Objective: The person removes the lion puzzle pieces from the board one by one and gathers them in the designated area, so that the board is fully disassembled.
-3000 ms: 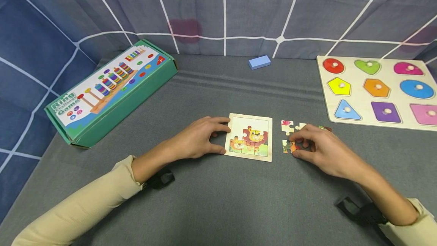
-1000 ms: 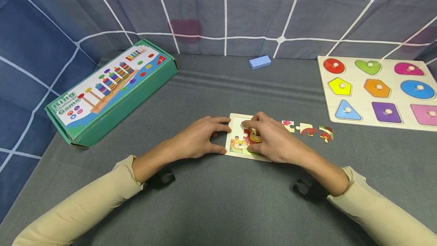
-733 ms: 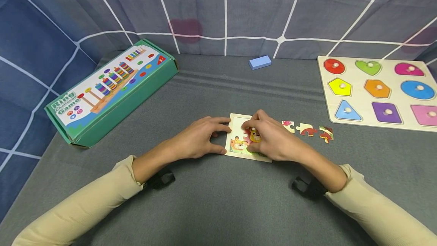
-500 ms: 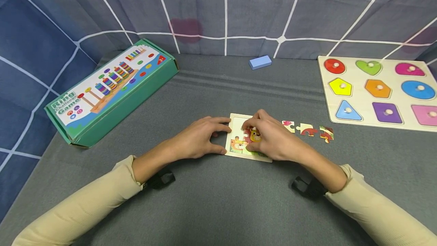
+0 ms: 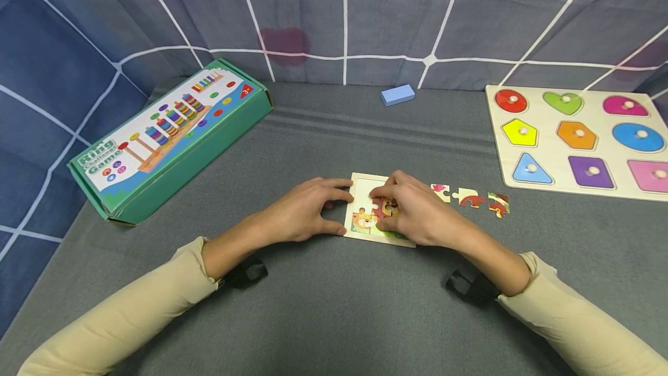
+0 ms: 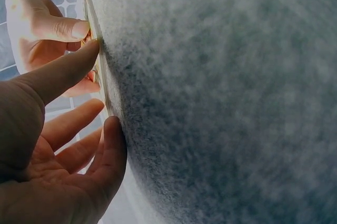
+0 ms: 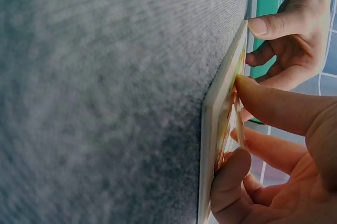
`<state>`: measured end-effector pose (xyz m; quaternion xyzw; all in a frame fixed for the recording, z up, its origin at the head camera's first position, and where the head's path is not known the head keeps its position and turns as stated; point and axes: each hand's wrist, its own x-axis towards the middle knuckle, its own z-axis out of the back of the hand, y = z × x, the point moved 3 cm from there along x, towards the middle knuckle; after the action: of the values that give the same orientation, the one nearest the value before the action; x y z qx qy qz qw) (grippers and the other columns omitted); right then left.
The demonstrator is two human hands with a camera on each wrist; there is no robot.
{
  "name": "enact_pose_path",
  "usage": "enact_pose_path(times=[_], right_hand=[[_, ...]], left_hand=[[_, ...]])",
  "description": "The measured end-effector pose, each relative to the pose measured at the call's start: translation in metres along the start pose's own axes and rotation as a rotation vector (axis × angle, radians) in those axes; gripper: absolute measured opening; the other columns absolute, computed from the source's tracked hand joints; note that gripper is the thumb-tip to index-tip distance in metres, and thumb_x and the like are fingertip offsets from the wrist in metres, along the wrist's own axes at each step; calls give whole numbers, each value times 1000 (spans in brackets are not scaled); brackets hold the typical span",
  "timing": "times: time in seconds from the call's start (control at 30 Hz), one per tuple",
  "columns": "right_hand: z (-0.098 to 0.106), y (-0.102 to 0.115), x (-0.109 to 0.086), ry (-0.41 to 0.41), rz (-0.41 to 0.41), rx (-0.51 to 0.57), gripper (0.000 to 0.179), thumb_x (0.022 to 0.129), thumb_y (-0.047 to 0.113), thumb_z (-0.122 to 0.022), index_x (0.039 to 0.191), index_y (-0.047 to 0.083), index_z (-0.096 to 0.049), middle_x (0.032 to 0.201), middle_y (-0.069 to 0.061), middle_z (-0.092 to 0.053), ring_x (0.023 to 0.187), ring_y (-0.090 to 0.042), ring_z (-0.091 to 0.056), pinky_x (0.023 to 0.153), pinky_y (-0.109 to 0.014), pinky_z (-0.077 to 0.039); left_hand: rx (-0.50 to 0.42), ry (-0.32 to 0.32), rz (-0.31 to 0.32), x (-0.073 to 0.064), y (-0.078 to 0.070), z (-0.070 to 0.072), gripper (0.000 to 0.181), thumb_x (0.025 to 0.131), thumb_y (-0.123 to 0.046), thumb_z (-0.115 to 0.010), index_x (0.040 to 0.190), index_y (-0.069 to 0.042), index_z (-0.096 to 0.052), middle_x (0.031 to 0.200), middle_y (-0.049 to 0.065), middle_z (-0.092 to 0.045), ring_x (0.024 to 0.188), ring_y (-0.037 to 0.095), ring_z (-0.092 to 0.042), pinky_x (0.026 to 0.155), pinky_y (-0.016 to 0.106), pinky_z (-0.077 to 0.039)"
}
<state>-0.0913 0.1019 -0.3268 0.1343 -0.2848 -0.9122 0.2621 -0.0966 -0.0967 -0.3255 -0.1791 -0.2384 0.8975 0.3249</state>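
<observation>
A small wooden puzzle tray [image 5: 364,185] lies on the grey cloth, its lower part filled with joined jigsaw pieces showing cartoon animals. The left hand [image 5: 302,210] rests its thumb and fingertips along the tray's left edge, spread apart. Over the tray's right half, the right hand [image 5: 424,212] pinches a jigsaw piece [image 7: 240,127], which looks tilted above the other pieces in the right wrist view. That hand hides much of the tray's right side. To its right lie three loose pieces: a pink-and-white one [image 5: 440,192], a red-and-cream one [image 5: 468,197] and a dark red-green one [image 5: 498,204].
A green ring game box [image 5: 177,144] lies at the left. Near the back curtain is a blue block [image 5: 397,96]. A wooden shape board [image 5: 558,158] with knobbed pieces lies at the right. The grid-patterned curtain [image 5: 386,16] closes off the back.
From the loose pieces on the right, the right hand has carried a piece leftward onto the tray. Lately it stays there with only slight finger motion. The left hand has kept its place.
</observation>
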Motion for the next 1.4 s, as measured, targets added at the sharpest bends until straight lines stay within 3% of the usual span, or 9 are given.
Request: enact_pose_path(times=[0.4, 0.63, 0.8, 1.0, 1.4], right_hand=[[1, -1, -3, -14, 29, 12, 36, 83, 9, -75, 118, 4, -70, 103, -3, -56, 84, -17, -51, 72, -35, -41], [5, 0, -8, -33, 67, 36, 37, 85, 13, -76, 121, 6, -68, 109, -3, -56, 84, -17, -53, 73, -35, -43], [10, 1, -15, -62, 72, 58, 38, 85, 14, -78, 121, 7, -69, 117, -4, -53, 79, -13, -54, 69, -32, -44], [17, 0, -23, -96, 94, 86, 40, 85, 11, -78, 123, 4, -69, 114, 0, -53, 75, -9, -54, 65, -28, -45], [26, -7, -40, -98, 107, 72, 38, 84, 7, -77, 121, 7, -69, 115, 3, -56, 91, -15, -55, 71, -32, -48]], left_hand=[[1, -1, -6, 0, 1, 0, 52, 82, -26, -82, 128, -7, -65, 148, 9, -47, 102, 18, -54, 93, 40, -42], [9, 0, -2, 0, 0, 0, 52, 82, -27, -82, 127, -8, -65, 148, 8, -47, 119, 23, -52, 98, 42, -41], [6, 0, 1, 0, -1, 0, 52, 82, -27, -82, 127, -8, -65, 148, 8, -47, 115, 22, -52, 96, 41, -42], [6, -2, 6, -1, 0, -1, 51, 82, -26, -82, 127, -8, -66, 148, 8, -47, 114, 22, -52, 95, 40, -42], [9, -3, 8, -1, -1, 0, 51, 82, -26, -83, 127, -9, -66, 148, 8, -47, 113, 22, -52, 95, 41, -42]])
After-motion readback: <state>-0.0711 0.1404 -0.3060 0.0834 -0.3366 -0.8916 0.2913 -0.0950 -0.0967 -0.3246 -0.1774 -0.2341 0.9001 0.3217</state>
